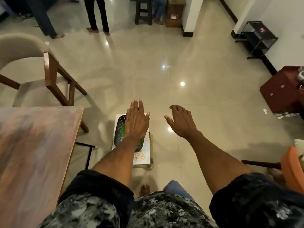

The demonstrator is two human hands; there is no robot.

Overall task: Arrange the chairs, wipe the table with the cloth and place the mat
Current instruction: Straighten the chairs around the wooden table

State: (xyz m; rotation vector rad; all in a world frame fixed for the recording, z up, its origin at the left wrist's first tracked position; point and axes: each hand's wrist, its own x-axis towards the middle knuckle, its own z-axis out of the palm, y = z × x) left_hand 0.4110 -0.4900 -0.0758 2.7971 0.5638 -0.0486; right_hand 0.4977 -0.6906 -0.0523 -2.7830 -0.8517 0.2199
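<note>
While the person is standing by the wooden table (32,153), the left hand (136,120) is hovering flat with straight fingers above a dark basket (119,130) holding the green cloth (123,129), on the floral mat (141,156); the right hand (181,120), at three o'clock, is hanging loosely spread, holding nothing.

One wooden table with a pinkish top (36,145) at nine o'clock. One beige cushioned chair with a brown wooden frame (32,63) at ten. One patterned white mat (142,157), one dark ribbed basket (119,129) and one green cloth (122,129) at centre. Two bare hands: left (136,122), right (181,120). One dark wooden stool (144,11) at twelve. One black metal rack (256,37) at two.
</note>
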